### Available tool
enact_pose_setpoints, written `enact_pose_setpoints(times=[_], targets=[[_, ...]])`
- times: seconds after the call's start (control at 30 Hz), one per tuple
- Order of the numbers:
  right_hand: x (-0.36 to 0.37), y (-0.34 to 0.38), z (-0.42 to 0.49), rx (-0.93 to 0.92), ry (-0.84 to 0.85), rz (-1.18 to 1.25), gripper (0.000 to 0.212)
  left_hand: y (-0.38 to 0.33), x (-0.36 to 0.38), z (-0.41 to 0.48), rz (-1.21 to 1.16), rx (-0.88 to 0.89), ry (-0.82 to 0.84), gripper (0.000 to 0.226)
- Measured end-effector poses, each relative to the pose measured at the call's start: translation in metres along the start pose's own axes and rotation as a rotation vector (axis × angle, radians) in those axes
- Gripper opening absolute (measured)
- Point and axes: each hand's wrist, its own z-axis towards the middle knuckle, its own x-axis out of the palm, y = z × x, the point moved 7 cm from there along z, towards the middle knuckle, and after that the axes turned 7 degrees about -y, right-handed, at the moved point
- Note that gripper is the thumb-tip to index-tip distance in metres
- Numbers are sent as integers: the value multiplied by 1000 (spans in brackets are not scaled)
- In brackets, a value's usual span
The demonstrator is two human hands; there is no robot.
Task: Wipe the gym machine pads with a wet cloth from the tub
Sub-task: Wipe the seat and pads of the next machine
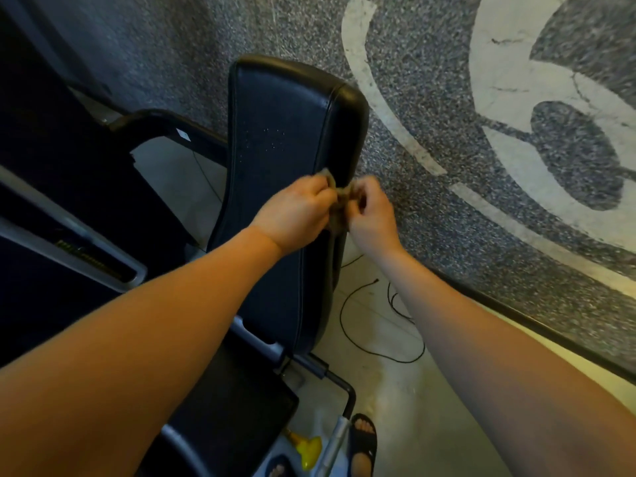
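Note:
A tall black padded backrest (285, 132) of the gym machine stands upright in the middle of the view. Both my hands meet in front of its right edge, about halfway up. My left hand (296, 211) grips one end of a small brownish cloth (339, 201), and my right hand (370, 215) pinches the other end. The cloth is bunched between them and mostly hidden by my fingers. Below the backrest lies the black seat pad (227, 401). No tub is in view.
The machine's dark frame (69, 201) and grey metal bars fill the left side. A speckled wall (481, 166) with white painted shapes rises on the right. Black cables (375, 325) lie on the pale floor. My sandalled foot (363, 442) and a yellow object (309, 449) are at the bottom.

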Motion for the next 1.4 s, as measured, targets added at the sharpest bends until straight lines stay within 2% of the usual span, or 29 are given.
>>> enact_pose_setpoints(times=[0.03, 0.1, 0.2, 0.37, 0.47, 0.57, 0.67, 0.77, 0.83, 0.87, 0.97, 1.03, 1.1, 1.23, 1.3, 1.33, 1.4], targets=[[-6, 7, 6, -17, -72, 29, 14, 2, -5, 3, 11, -23, -52, 15], [-4, 15, 5, -66, -104, 61, 14, 6, -8, 1, 20, -81, -118, 15], [18, 1, -26, -146, -30, 2, 14, 11, 10, -24, -2, -177, -113, 13], [27, -10, -42, -165, 108, -96, 20, 5, 32, -53, -47, -222, 41, 9], [12, 3, -29, -212, 82, -83, 20, 9, 16, -35, -85, -249, -72, 13], [16, 2, -34, -187, 44, -58, 16, 11, 17, -34, -75, -250, -126, 12], [34, -20, -59, -142, 103, -71, 21, 7, 48, -68, -66, -285, -33, 12], [52, -53, -89, -78, 237, -115, 20, -1, 79, -107, -93, -354, 107, 18], [55, -62, -95, -20, 312, -134, 17, -3, 81, -109, -114, -402, 132, 21], [53, -60, -93, -3, 314, -126, 16, -4, 75, -105, -124, -409, 105, 21], [32, -34, -70, -59, 103, -24, 17, -3, 52, -83, -139, -371, -38, 18], [28, -21, -58, -87, 36, 8, 17, 1, 47, -76, -108, -374, -87, 17], [35, -23, -62, -88, 67, 7, 16, 3, 54, -79, -83, -397, -35, 23], [48, -55, -91, 93, 223, -51, 15, -3, 78, -97, -80, -414, 128, 28], [46, -57, -89, 103, 300, -118, 14, -4, 80, -98, -121, -452, 176, 25], [41, -50, -83, 71, 307, -130, 14, -4, 75, -94, -155, -474, 165, 22], [23, -23, -63, -22, 233, -127, 15, -2, 51, -78, -229, -495, 45, 15]])
